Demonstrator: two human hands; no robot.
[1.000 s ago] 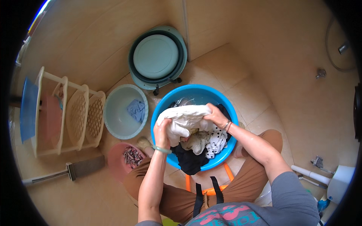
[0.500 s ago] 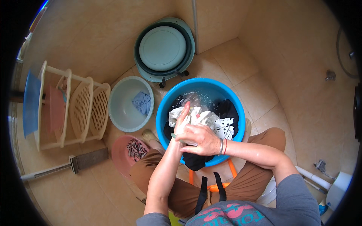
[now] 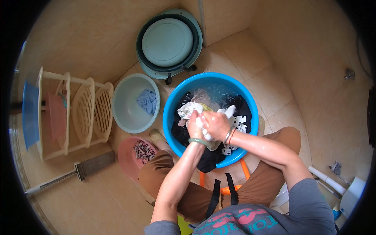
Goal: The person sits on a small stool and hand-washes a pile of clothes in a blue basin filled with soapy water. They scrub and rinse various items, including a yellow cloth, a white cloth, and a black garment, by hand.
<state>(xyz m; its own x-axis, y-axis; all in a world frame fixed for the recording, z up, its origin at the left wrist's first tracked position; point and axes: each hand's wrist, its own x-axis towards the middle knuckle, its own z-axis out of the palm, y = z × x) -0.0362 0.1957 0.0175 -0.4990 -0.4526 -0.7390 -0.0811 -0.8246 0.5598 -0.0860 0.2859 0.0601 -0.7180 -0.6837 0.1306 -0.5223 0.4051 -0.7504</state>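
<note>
1. When looking down from above, see a grey shirt (image 3: 270, 213) with blue-green letters and pink shapes on the front, partly cut off by the bottom edge.
2. Past the shirt, see a big round blue tub (image 3: 167, 125), with splashy water (image 3: 219, 92) at its far side.
3. Left of the blue tub, see a pale green bowl (image 3: 125, 109) with a crumpled blue cloth (image 3: 147, 101) inside. Nearer, see a smaller pink tub (image 3: 125, 164) with stripy cloth (image 3: 143, 152).
4. Inside the blue tub, see black cloth (image 3: 213, 159), draped over the near edge, and white cloth with black dots (image 3: 241, 124).
5. Over the middle of the blue tub, see a plain white cloth (image 3: 231, 111), all scrunched and twisted, with one end poking out past the right hand (image 3: 217, 125) and more showing between both hands.
6. Left hand (image 3: 194, 126) and right hand close together, both curled tight around the plain white cloth. Cannot tell each finger's place: too blurry.
7. On the left wrist, a green bangle (image 3: 198, 141); on the right, thin silver and red bands (image 3: 228, 136).
</note>
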